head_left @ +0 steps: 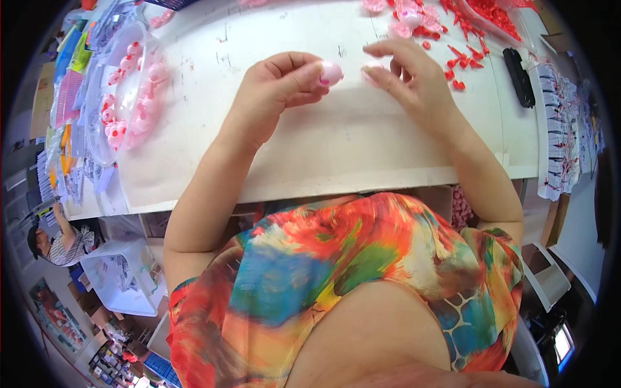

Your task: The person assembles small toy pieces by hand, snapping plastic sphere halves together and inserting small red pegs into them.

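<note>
My left hand (279, 87) pinches a small, rounded, glossy pink plastic piece (331, 74) between thumb and fingers, above the white table. A darker pink spot shows on its lower side. To the right of it, apart from that piece, is my right hand (411, 81). Its index finger reaches out toward the left, and the other fingers curl near the thumb. A bit of a small pale pink piece (383, 63) shows between the thumb and curled fingers; its shape is mostly hidden.
On the white table (349, 142), a clear plastic tub (97, 132) at left holds several pink round pieces with red parts. Loose red plastic parts (462, 61) and pink pieces (407, 16) lie at the far right, near a black elongated object (519, 77). Another person (65, 246) is at far left.
</note>
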Demonstrator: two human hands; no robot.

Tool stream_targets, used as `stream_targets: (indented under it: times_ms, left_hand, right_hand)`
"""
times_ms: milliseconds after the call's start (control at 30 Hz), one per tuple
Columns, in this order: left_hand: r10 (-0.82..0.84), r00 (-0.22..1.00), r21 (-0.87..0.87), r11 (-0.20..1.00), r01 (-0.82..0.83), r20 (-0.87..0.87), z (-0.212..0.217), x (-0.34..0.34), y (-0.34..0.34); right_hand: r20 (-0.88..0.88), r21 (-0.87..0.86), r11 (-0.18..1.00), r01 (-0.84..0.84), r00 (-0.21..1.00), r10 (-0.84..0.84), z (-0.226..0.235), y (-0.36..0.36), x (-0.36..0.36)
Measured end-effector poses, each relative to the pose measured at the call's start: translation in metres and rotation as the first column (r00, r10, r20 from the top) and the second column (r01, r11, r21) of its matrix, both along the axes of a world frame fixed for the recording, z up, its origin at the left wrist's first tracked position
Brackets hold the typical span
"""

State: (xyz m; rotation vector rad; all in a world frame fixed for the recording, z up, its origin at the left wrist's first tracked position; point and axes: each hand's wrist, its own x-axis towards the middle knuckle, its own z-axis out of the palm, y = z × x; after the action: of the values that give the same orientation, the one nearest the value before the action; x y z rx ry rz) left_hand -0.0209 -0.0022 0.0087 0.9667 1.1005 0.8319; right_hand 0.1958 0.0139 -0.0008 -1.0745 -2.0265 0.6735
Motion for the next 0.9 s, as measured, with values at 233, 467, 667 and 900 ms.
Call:
stream_targets:
  times_ms: [233,467,667,900]
  left_hand:
    - [-0.089,0.872,0.085,0.986,0.147,-0.482,-0.001,-0.006,0.020]
    - [0.674,0.442,0.804,0.454,0.385,-0.592,-0.027,-0.071,0.107]
    - [0.497,0.496,0.633,0.760,0.147,-0.712,-0.029,-0.082,0.129]
    - [0.247,0.952,0.004,0.968,-0.252,0.183,-0.002,-0.066,0.077]
  right_hand:
    - [0.156,0.019,0.999,-0.046,0.987,0.042,-0.007,-0.004,0.004]
    - [0.194,-0.008,1.000,0.009,0.981,-0.008,-0.008,-0.001,0.007]
    - [0.217,0.019,1.000,-0.024,0.976,0.020,-0.008,0.000,0.009]
    - [0.172,-0.032,0.999,0.013,0.985,-0.007,-0.005,0.001,0.008]
